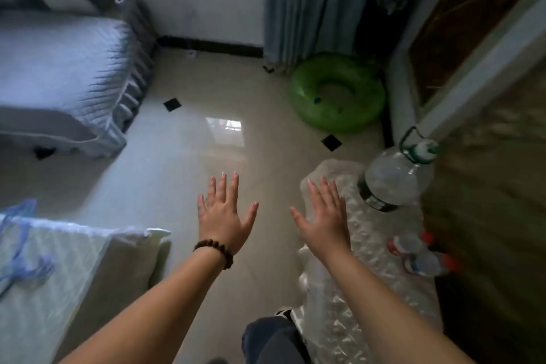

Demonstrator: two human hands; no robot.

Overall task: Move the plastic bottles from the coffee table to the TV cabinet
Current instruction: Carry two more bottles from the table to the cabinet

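spreading two empty hands, left grip (223, 216) flat, right grip (323, 223) flat, three bottles: large bottle (394, 179), two small bottles (419, 254)

Both forearms are bare, no sleeves seen. A bracelet (215, 252) of dark brown round wooden beads is worn on the left wrist. Dark blue trousers (270, 340) are seen at the lower edge.

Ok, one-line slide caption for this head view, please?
Both hands, left hand and right hand, spread open and empty above the floor, beside a large clear bottle and small red-capped bottles on a clear-covered table.
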